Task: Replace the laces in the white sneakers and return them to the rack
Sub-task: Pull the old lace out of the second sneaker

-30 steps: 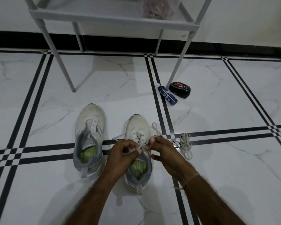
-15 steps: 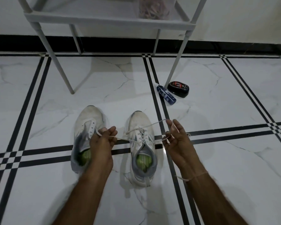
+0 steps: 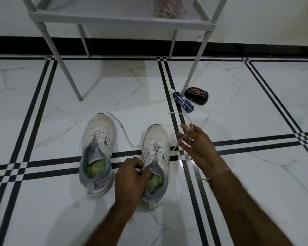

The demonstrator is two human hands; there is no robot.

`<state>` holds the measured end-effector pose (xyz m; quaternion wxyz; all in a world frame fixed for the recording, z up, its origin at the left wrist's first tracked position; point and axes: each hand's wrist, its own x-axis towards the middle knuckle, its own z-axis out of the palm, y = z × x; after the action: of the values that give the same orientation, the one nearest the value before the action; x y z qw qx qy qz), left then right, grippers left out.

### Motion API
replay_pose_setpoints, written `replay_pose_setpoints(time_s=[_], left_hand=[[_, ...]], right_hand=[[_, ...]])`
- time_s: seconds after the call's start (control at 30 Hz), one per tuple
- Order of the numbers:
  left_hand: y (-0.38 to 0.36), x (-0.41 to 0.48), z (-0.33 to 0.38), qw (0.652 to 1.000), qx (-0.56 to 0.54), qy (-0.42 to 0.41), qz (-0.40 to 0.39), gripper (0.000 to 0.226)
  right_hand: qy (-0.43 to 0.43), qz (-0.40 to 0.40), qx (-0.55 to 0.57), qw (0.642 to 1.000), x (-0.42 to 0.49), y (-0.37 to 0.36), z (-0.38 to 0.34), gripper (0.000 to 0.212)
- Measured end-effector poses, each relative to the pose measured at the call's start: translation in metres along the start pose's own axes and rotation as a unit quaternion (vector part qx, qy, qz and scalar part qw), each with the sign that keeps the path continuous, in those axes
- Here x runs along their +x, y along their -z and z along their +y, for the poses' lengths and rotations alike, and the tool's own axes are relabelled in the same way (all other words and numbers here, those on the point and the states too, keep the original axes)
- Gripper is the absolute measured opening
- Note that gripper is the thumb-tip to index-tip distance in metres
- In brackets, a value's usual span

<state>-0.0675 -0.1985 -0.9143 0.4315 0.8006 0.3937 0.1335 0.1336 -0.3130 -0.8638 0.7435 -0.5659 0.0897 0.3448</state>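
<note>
Left hand (image 3: 132,176), lower centre: fingers curled, pinching what looks like the lace (image 3: 123,128) at the top eyelets of the laced sneaker (image 3: 156,139). My read: it anchors the shoe and holds tension. Right hand (image 3: 197,144), centre right: fingers spread, mostly straight, with the other lace end hooked across them, not clamped as far as I can see. Probably drawing slack out sideways.

Rack (image 3: 114,16) across the top of frame, legs down on the tiled floor (image 3: 256,174). A clear bag (image 3: 169,6) sits on its shelf, contents unclear.

Both sneakers are on the floor at centre, in front of the rack, toes toward it, side by side, not touching, so both are within reach. White uppers, toes scuffed grey, grey collars, green insoles. The laced one has crossings through most eyelets. The other sneaker (image 3: 98,132), to its left, has bare eyelets and is not yet done.

Lace: white. One end trails on the floor between the shoes, the other loops above the right hand.

Black tin (image 3: 196,95) and blue bottle (image 3: 183,102) lie by the rack's right front leg, well apart from the shoes.
</note>
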Motion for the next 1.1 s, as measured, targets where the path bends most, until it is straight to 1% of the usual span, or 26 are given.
replay_pose_setpoints(time_s=[0.07,0.13,0.17,0.2,0.23,0.27,0.3,0.33,0.37,0.4,0.43,0.5,0.53,0.57,0.67,0.7,0.73,0.77,0.8,0.83,0.87,0.9,0.93,0.97,1.03,1.1], left_hand=[[0.004,-0.008,-0.001,1.0,0.021,-0.004,0.009,0.018],[0.005,-0.012,0.0,0.999,0.033,-0.006,0.006,0.021],[0.006,-0.012,0.0,0.999,0.037,-0.007,0.002,0.025],[0.006,-0.011,-0.001,0.999,0.039,-0.003,-0.003,0.029],[0.007,-0.01,-0.003,0.999,0.04,-0.002,-0.008,0.03],[0.007,-0.01,-0.007,0.999,0.044,-0.002,-0.013,0.03],[0.009,-0.011,-0.011,0.999,0.051,-0.004,-0.016,0.03],[0.01,-0.013,-0.013,0.998,0.058,-0.007,-0.021,0.031],[0.01,-0.015,-0.013,0.998,0.061,-0.015,-0.026,0.033],[0.01,-0.016,-0.012,0.998,0.055,-0.028,-0.027,0.035],[0.009,-0.015,-0.009,0.998,0.046,-0.043,-0.026,0.035],[0.009,-0.009,-0.007,0.997,0.032,-0.07,-0.029,0.031],[0.009,-0.005,-0.009,0.996,0.028,-0.084,-0.032,0.028],[0.011,-0.002,-0.011,0.994,0.026,-0.097,-0.035,0.025],[0.016,0.004,-0.018,0.99,0.043,-0.125,-0.054,0.017],[0.017,0.004,-0.018,0.989,0.052,-0.128,-0.059,0.016],[0.018,0.005,-0.018,0.989,0.053,-0.126,-0.057,0.016],[0.017,0.005,-0.019,0.992,0.039,-0.113,-0.048,0.015],[0.016,0.004,-0.023,0.996,0.002,-0.086,-0.035,0.013],[0.015,0.003,-0.024,0.997,-0.05,-0.052,-0.023,0.014],[0.014,0.0,-0.025,0.995,-0.093,-0.02,-0.014,0.016],[0.012,-0.002,-0.026,0.994,-0.111,-0.009,-0.011,0.018],[0.01,-0.004,-0.023,0.994,-0.107,-0.018,-0.01,0.02],[0.01,-0.005,-0.021,0.995,-0.091,-0.034,-0.011,0.022],[0.012,-0.005,-0.012,0.996,-0.042,-0.071,-0.015,0.029],[0.014,-0.004,-0.009,0.992,0.03,-0.118,-0.013,0.039]], right_hand=[[-0.018,-0.016,0.049,0.999,-0.002,0.001,0.002,0.012],[-0.001,-0.04,0.104,0.994,-0.004,0.007,0.0,0.022],[0.008,-0.047,0.09,0.995,-0.003,0.008,-0.002,0.026],[0.007,-0.043,0.021,0.999,-0.001,0.009,0.0,0.029],[0.006,-0.031,-0.108,0.994,0.001,0.008,0.006,0.032],[0.012,-0.015,-0.262,0.965,0.001,0.006,0.016,0.037],[0.03,-0.005,-0.377,0.926,0.0,0.003,0.03,0.045],[0.068,0.016,-0.445,0.893,-0.004,0.001,0.044,0.054],[0.119,0.039,-0.469,0.874,-0.009,0.001,0.056,0.058],[0.167,0.05,-0.471,0.865,-0.016,0.001,0.062,0.055],[0.189,0.04,-0.463,0.865,-0.024,0.002,0.065,0.049],[0.142,-0.026,-0.456,0.878,-0.037,0.005,0.066,0.039],[0.12,-0.055,-0.467,0.874,-0.041,0.006,0.067,0.037],[0.121,-0.07,-0.482,0.865,-0.045,0.005,0.069,0.037],[0.172,-0.059,-0.52,0.834,-0.054,-0.002,0.074,0.029],[0.191,-0.061,-0.54,0.817,-0.056,-0.006,0.076,0.024],[0.21,-0.064,-0.569,0.792,-0.057,-0.008,0.077,0.019],[0.223,-0.063,-0.592,0.772,-0.06,-0.01,0.077,0.014],[0.227,-0.052,-0.596,0.769,-0.062,-0.008,0.077,0.012],[0.224,-0.036,-0.577,0.785,-0.067,-0.004,0.077,0.012],[0.214,-0.018,-0.545,0.81,-0.071,0.0,0.077,0.015],[0.204,-0.003,-0.517,0.832,-0.075,0.004,0.077,0.018],[0.199,0.005,-0.502,0.842,-0.078,0.006,0.077,0.019],[0.199,0.005,-0.501,0.842,-0.079,0.006,0.078,0.019],[0.216,-0.015,-0.514,0.83,-0.075,0.0,0.079,0.02],[0.224,-0.038,-0.523,0.822,-0.07,-0.003,0.085,0.022]])
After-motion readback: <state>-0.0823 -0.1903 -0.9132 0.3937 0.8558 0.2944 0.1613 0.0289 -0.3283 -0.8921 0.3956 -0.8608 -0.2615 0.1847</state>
